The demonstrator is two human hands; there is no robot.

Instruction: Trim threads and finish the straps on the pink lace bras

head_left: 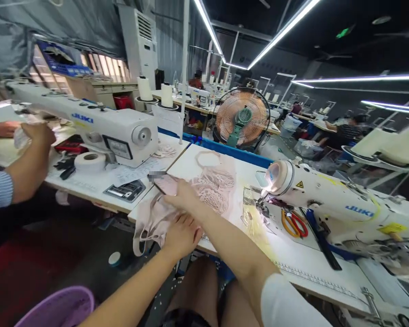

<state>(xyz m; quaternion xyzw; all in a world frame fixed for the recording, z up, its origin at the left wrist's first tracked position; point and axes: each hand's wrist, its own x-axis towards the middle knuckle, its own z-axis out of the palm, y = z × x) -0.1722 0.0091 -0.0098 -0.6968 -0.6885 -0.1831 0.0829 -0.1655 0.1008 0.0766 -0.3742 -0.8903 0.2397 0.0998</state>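
White tabletop [182, 164] stretches ahead: the right hand [183, 195] is closed around a phone [166, 184], the left hand [182, 235] spread loosely on pink fabric [152, 217]. Pink lace [220, 180] lies beyond both; what's finished or left, I can't tell.

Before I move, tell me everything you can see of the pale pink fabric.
The pale pink fabric lies rumpled on the white table. Its far part looks lacy, with a rounded opening at the far end; the near part looks smooth and soft, with straps hanging over the near edge. The left hand rests on it; the right hand hides part. I can't tell whether it is one piece.
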